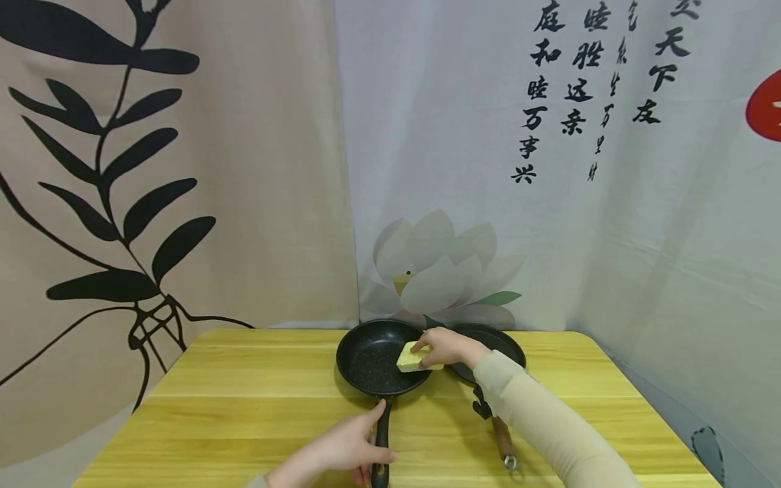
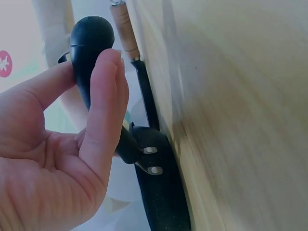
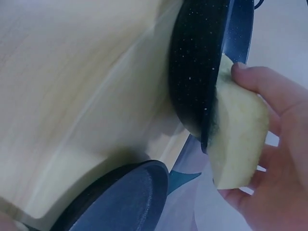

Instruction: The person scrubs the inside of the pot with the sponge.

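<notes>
Black, white-speckled frying pan (image 1: 369, 359) at the far side of a yellow wood-grain table (image 1: 244, 400), about midway across; its handle (image 1: 382, 434) points toward the near edge. From my distant post I have the person's left hand (image 1: 354, 440) on that handle: thumb along its left side, fingers curled round it, the butt end sticking out past them. Right hand (image 1: 448, 347), pale sleeve (image 1: 549, 413) behind it, pinches a yellow sponge (image 1: 409, 357) between thumb and fingers, spread only as wide as the block. On the right wrist view I see the sponge touching the pan's right rim, part of it overhanging outside. Whether the pan's base sits fully flat I cannot tell. To the right, partly behind the right arm, I note a second black pan (image 1: 497, 339), shallower, its wooden grip (image 1: 503, 439) ending in a metal ring (image 1: 510, 462) toward the near side. Beyond the far edge, a cloth backdrop (image 1: 274, 169): lotus (image 1: 436, 264) in the middle, dark leafy stem (image 1: 100, 163) left, brushed characters (image 1: 573, 88) right.
</notes>
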### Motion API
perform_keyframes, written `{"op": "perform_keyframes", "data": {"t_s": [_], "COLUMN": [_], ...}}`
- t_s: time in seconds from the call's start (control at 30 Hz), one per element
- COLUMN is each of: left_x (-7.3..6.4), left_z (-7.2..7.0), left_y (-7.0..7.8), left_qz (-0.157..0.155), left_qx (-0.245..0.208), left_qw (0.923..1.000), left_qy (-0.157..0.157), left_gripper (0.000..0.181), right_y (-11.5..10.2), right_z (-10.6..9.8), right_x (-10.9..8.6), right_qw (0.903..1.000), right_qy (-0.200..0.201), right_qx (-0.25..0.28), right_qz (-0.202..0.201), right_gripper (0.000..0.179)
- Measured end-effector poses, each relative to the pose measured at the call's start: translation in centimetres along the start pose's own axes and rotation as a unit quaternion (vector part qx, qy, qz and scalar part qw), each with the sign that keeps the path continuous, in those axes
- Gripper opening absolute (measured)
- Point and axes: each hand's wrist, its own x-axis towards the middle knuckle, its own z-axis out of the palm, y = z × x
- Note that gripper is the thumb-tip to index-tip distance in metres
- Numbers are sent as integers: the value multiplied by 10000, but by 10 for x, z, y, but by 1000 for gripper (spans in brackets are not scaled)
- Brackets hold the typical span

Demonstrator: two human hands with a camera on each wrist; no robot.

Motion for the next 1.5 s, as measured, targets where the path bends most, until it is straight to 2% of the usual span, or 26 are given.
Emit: {"op": "perform_keyframes", "data": {"t_s": [0.43,0.7,1.03,1.5], "left_x": [-2,-2,-2,-4], "left_z": [2,2,4,3], "left_y": [1,2,1,5], "left_qz": [-150,-124,-51,-11], "left_qx": [-149,-193,102,234], "left_qw": [9998,9997,9999,9997], "left_qy": [-62,-45,59,4], "left_gripper": [86,86,85,84], "right_y": [-7,-13,-19,-25], "right_z": [-3,-7,-9,-8], "right_x": [8,7,6,9], "right_qw": [9987,9979,9962,9946], "right_qy": [-405,-596,-816,-1016], "right_qx": [14,111,149,167], "right_qz": [319,240,262,128], "right_gripper": [35,32,29,28]}}
